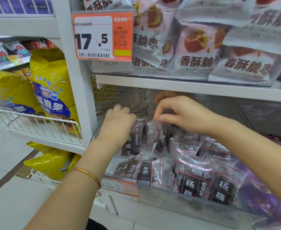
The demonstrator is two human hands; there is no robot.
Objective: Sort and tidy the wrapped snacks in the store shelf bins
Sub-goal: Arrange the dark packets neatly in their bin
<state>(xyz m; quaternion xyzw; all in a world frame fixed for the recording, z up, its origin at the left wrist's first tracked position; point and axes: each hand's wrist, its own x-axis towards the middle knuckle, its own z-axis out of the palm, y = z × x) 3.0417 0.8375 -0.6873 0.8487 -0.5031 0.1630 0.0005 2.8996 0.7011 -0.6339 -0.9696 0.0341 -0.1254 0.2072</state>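
A clear plastic bin (186,205) on the lower shelf holds several small dark plum snack packets (194,181) with white characters and pink edging. My left hand (118,123) reaches into the bin's left side, with its fingers against an upright packet (133,143) standing at the back. My right hand (179,112) pinches the top of a clear-wrapped packet (153,133) and holds it just above the pile. The fingertips of both hands are partly hidden by wrappers.
The shelf board (186,87) sits low over both hands. Above it is a bin of pale jujube snack bags (197,52) and an orange price tag (103,35). Yellow bags (50,83) fill a white wire basket (42,127) at left. Purple packets (269,201) lie at right.
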